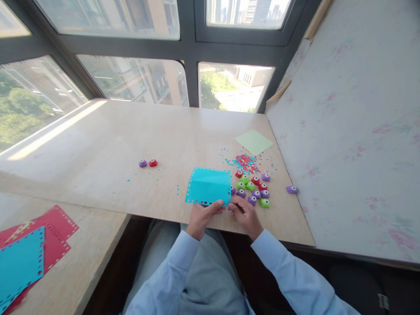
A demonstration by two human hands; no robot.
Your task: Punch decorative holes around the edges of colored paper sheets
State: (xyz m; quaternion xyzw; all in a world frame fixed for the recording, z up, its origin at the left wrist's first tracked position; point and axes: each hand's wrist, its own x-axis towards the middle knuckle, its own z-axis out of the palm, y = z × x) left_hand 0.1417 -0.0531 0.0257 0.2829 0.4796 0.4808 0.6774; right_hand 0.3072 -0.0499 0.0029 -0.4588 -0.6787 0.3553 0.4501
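A blue sheet point(209, 186), its edges lined with punched holes, is being held at the near side of a pale desk point(170, 131). Its near edge is being grasped by the left hand point(203, 217), the thumb being laid across the top near the right corner. Beside that corner, the fingers of the right hand point(244, 214) are being kept curled together (whether paper or some small object is being pinched there cannot be told). Both forearms are being covered by light blue sleeves point(275, 251).

Just right of the sheet, a cluster of small eye-marked punches point(250, 186) in red, green and purple is being displayed, with a pile of red and blue paper bits point(246, 163) being spread behind it. Farther back, a pale green sheet point(254, 141) is being lit by daylight from the window point(236, 83). A lone purple punch point(292, 189) is being seen next to the flower-patterned wall panel point(354, 144). Well to the left of the cluster, a purple punch and a red punch point(153, 162) are being shown side by side, near a few scattered blue dots point(177, 190). On a second surface point(82, 236) at lower left, red sheets point(61, 251) with perforated edges are being partly covered by another blue piece of paper point(22, 267).
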